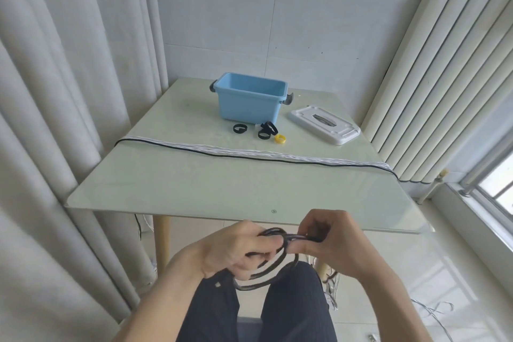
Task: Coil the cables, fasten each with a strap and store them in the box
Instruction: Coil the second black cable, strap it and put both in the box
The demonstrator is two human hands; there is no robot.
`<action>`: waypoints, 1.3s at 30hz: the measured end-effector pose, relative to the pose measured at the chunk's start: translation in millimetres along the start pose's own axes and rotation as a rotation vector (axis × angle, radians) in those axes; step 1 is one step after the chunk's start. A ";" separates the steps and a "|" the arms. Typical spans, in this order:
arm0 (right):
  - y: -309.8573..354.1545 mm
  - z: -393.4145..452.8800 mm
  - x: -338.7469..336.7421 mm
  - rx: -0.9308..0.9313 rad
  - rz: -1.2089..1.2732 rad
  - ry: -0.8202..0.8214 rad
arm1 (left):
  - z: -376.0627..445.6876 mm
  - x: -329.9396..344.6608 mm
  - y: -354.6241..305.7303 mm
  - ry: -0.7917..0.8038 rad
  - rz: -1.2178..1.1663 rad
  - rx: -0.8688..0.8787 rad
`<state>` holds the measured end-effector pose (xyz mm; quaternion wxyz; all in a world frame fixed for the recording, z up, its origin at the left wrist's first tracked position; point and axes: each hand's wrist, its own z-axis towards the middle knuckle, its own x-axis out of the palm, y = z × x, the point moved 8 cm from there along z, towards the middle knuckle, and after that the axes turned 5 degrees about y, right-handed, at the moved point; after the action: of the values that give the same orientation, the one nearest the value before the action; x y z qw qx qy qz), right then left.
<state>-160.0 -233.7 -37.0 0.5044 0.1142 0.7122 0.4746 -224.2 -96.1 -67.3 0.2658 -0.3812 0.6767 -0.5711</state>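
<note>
A pale glass-topped table (194, 189) on wooden legs (163, 241) stood against a white tiled wall (249, 22). Grey curtains (55, 91) hung left, vertical blinds (444, 64) right, beside a bright window (497, 183); glossy floor (416, 272).

Both hands sit below the near edge of the tabletop (194, 183), over the person's lap. Left hand (238, 251) grips a dark coiled cable (268, 269) — loops hang down beneath the fingers. Right hand (330, 241) pinches the same coil at its top. On the tabletop: an open blue box (249, 103) at the far side, its white lid (323, 123) lying flat to the right, apart from it. Just in front of the box — several black straps (266, 130) and one yellow strap (279, 138), all rolled into rings. A bundle of white cables (249, 153) with one black cable (305, 161) alongside runs straight across the tabletop, ends dropping over both sides.
</note>
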 end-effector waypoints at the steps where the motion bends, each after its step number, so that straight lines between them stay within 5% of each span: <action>1: -7.4 -1.1 -5.9 0.004 0.005 -0.022 | -3.2 -2.9 -0.1 0.028 -0.054 0.022; 11: -18.7 -7.0 16.3 -0.017 0.343 -0.075 | -4.7 -22.3 0.2 -0.047 -0.764 0.288; 15: -23.7 -11.8 25.9 0.000 0.365 -0.090 | -13.4 -43.4 -1.3 -0.349 -0.952 0.421; 19: -38.0 -13.8 23.9 0.085 0.274 -0.070 | -23.6 -66.3 1.6 -0.580 -1.075 0.546; 28: -18.2 -19.1 15.2 0.099 0.001 0.016 | -38.0 -81.8 6.2 -0.832 -1.141 0.646; 32: -60.3 -18.3 -1.0 0.324 -0.339 0.053 | -52.6 -97.3 -0.9 -0.915 -1.095 0.685; 39: -59.6 -29.8 -51.5 0.086 -0.011 -0.556 | -57.8 -106.2 4.0 -0.970 -0.959 0.635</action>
<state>-141.8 -314.6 -51.4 0.6775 0.2575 0.5667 0.3917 -210.7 24.1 -67.4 0.3534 -0.7479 0.0464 -0.5599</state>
